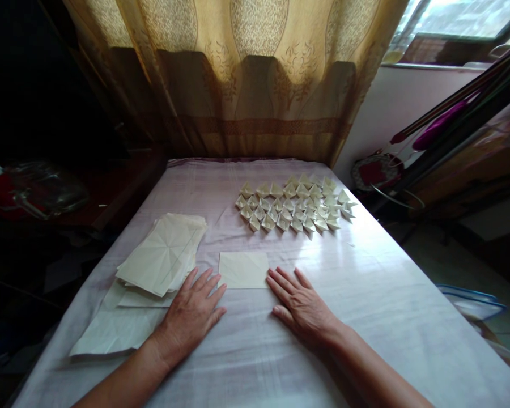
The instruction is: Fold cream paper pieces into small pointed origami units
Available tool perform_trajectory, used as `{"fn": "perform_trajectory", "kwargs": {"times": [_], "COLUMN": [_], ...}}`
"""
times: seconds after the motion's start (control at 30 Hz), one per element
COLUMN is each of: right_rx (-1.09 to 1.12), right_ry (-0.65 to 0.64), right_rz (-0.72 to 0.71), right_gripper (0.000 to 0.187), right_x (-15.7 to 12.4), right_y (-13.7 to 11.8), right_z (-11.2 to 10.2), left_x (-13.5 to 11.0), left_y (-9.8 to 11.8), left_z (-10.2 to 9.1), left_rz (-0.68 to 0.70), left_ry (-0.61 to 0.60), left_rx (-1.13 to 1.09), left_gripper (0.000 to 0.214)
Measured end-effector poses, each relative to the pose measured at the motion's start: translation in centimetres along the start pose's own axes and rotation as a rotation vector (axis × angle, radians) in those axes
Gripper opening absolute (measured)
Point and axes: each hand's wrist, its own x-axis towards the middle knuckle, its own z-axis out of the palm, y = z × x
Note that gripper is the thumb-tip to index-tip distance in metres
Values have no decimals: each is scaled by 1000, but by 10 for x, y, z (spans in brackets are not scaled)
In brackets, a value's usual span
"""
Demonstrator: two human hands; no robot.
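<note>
A folded cream paper rectangle (243, 270) lies flat on the cloth-covered table (365, 317), between my two hands. My left hand (193, 314) rests palm down with fingers stretched out, just left of the paper and beside a stack of creased cream sheets (164, 258). My right hand (300, 306) also lies flat and open, its fingertips touching the paper's lower right corner. Neither hand holds anything. Farther back, several small folded paper boats (295, 204) sit in close rows.
A patterned tan curtain (255, 79) hangs behind the table's far edge. Dark furniture with a clear bag (46, 190) stands to the left. On the right are poles (459, 107), a round red object (376, 170) and a blue-rimmed tub (471, 303) on the floor.
</note>
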Motion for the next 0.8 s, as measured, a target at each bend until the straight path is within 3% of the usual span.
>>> {"fn": "perform_trajectory", "kwargs": {"times": [0.13, 0.3, 0.37, 0.8], "right_rx": [-19, -25, -18, 29], "right_ry": [33, 70, 86, 234], "right_rz": [19, 44, 50, 83], "right_gripper": [57, 56, 55, 44], "right_x": [-2, -2, -2, 3], "right_y": [2, -1, -1, -7], "right_z": [4, 6, 6, 2], "left_x": [25, 65, 75, 99], "left_y": [12, 30, 35, 62], "left_z": [-6, -5, -2, -2], "left_rz": [52, 154, 198, 241], "left_ry": [-55, -268, -298, -365], "left_rx": [2, 24, 28, 31], "left_gripper": [19, 7, 7, 22]}}
